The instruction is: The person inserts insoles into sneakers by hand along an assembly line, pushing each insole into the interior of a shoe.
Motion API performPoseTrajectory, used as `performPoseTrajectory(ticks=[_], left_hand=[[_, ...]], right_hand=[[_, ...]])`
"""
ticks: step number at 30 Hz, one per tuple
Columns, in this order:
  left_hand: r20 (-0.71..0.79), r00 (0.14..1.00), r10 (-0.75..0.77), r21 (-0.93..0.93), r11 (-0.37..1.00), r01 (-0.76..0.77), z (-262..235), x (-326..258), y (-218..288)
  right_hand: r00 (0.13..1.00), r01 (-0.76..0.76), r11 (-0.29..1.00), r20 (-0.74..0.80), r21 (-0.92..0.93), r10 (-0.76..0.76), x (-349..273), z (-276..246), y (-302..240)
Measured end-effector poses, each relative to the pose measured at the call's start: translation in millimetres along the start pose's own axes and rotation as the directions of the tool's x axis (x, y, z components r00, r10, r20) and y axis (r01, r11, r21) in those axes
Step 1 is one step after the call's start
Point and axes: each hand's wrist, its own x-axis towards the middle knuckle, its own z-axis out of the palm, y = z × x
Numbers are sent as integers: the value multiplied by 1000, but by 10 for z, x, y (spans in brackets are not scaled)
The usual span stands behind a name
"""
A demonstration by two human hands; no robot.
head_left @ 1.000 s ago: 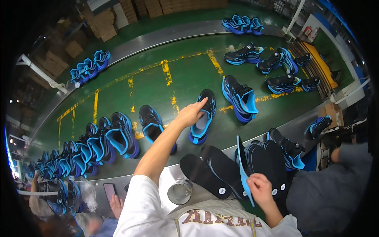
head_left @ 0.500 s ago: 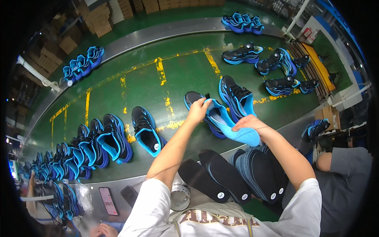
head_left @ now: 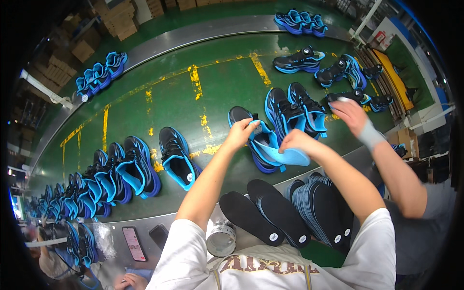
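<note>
A black and blue sneaker (head_left: 255,140) lies on the green conveyor belt (head_left: 174,101) in front of me. My left hand (head_left: 240,133) grips the sneaker's collar at its opening. My right hand (head_left: 293,141) holds a blue insole (head_left: 285,157) whose front end sits inside the sneaker's opening. A stack of dark insoles (head_left: 309,208) lies on the metal ledge below my right arm, with two loose black insoles (head_left: 263,217) beside it.
A pair of matching sneakers (head_left: 295,108) stands right of mine, a single one (head_left: 176,157) to the left, and several more (head_left: 96,181) crowd the belt's left. Another person's hand (head_left: 350,116) reaches over sneakers at right. Two phones (head_left: 145,239) and a tape roll (head_left: 221,238) rest on the ledge.
My right hand brought a blue insole up from the stack to the sneaker and now feeds it into the opening. My left hand stays on the sneaker's collar.
</note>
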Motion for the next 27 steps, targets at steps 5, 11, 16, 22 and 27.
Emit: performPoseTrajectory(ticks=[5,11,16,22,27], left_hand=[[205,965,-164,-7,986,169,-81,12,159],[26,999,-24,172,985,19,101,-61,-28],[-4,999,-40,133,990,40,112,-108,24],[67,993,-97,45,995,94,123,-120,90],[-128,990,-55,115,991,70,174,-207,104]], right_hand=[[969,-5,891,-223,-454,-108,206,620,290],[995,-102,992,-1,-68,103,185,145,218],[999,5,981,-51,-192,-15,157,326,66],[937,17,855,-291,-518,-195,210,861,286],[945,-48,789,-282,-613,-162,-41,837,10]])
